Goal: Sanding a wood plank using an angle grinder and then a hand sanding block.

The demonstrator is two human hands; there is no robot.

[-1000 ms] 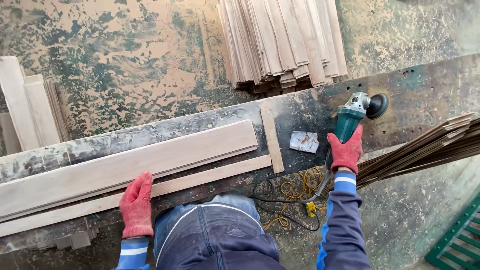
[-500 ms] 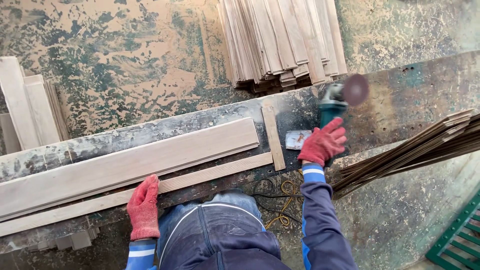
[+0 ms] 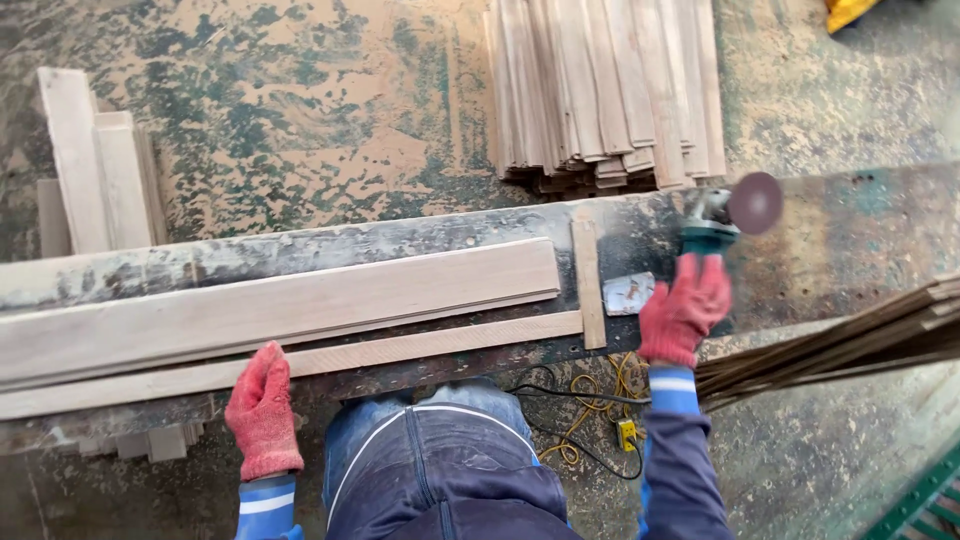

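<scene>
A grinder point(image 3: 722, 222) was gripped by the right hand point(image 3: 686, 310); a plank point(image 3: 300, 362) was pinned, seemingly flat-palmed, by the left hand point(image 3: 262, 408); firm pressure was advisable.

Plank point(image 3: 280, 305) on bench point(image 3: 850, 230), stack point(image 3: 605, 90) behind

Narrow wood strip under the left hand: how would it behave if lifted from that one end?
The narrow wood strip is long and thin, so it would probably sag or whip at the far end. It looks light for its length. Its face seems dusty and the left hand wears a knit glove, so grip is likely fair. It lies flat-sided on the bench, unlikely to roll.
</scene>
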